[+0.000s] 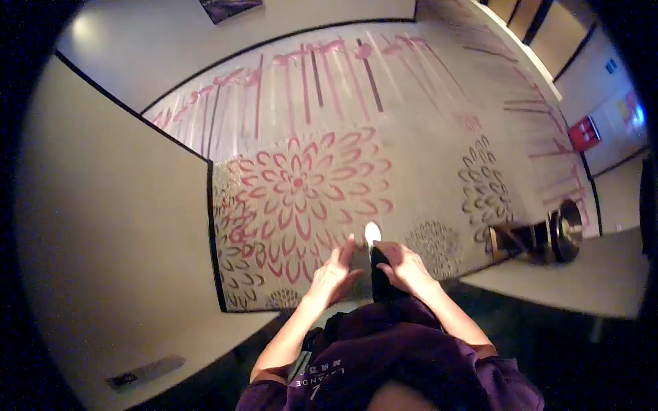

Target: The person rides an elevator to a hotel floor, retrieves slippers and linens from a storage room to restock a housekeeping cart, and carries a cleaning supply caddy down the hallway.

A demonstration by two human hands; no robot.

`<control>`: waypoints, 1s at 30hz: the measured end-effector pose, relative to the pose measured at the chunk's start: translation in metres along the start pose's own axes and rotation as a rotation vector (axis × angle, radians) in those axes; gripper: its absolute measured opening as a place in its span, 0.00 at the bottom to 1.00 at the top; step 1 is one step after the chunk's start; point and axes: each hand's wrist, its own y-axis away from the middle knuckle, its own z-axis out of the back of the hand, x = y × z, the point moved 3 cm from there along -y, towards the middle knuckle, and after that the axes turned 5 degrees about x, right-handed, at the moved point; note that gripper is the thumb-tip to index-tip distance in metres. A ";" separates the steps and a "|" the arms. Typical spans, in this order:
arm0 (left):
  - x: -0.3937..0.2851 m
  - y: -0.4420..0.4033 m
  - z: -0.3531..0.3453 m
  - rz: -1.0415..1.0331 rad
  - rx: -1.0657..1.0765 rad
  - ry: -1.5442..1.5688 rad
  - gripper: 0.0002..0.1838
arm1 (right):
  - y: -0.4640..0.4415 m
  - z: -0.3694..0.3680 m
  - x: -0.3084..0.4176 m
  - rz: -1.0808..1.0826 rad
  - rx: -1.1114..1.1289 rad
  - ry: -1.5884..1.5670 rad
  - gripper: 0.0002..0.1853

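Observation:
Both my hands are held out low in front of my dark purple shirt [411, 349]. My left hand [334, 274] has its fingers apart, pointing forward, with nothing in it. Across a small gap, my right hand [406, 266] is also empty, its thumb apart from the fingers. Between and beyond them shows a white shoe [372, 233] below a dark trouser leg [384, 277]. Neither hand touches an object.
Patterned carpet [298, 183] with pink and dark flowers covers the floor. A plain wall [123, 205] stands at the left. To the right are a dark shiny cylindrical object [565, 231] and a red box [584, 133] on the wall.

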 end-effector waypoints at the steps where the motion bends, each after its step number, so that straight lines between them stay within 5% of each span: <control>1: 0.011 -0.025 0.009 -0.027 -0.015 -0.031 0.44 | -0.035 0.011 -0.002 0.053 0.042 0.150 0.35; 4: 0.028 -0.085 0.050 -0.099 -0.172 -0.058 0.43 | -0.126 0.048 0.005 0.201 0.031 0.138 0.38; 15: 0.125 -0.269 0.224 0.305 -0.220 0.074 0.42 | -0.468 0.098 0.072 0.684 0.205 0.283 0.41; 20: 0.225 -0.367 0.293 0.195 -0.300 -0.019 0.43 | -0.625 0.087 0.093 0.694 0.291 0.260 0.41; 30: 0.319 -0.520 0.514 0.231 -0.228 0.046 0.49 | -0.885 0.138 0.159 0.589 0.279 0.171 0.42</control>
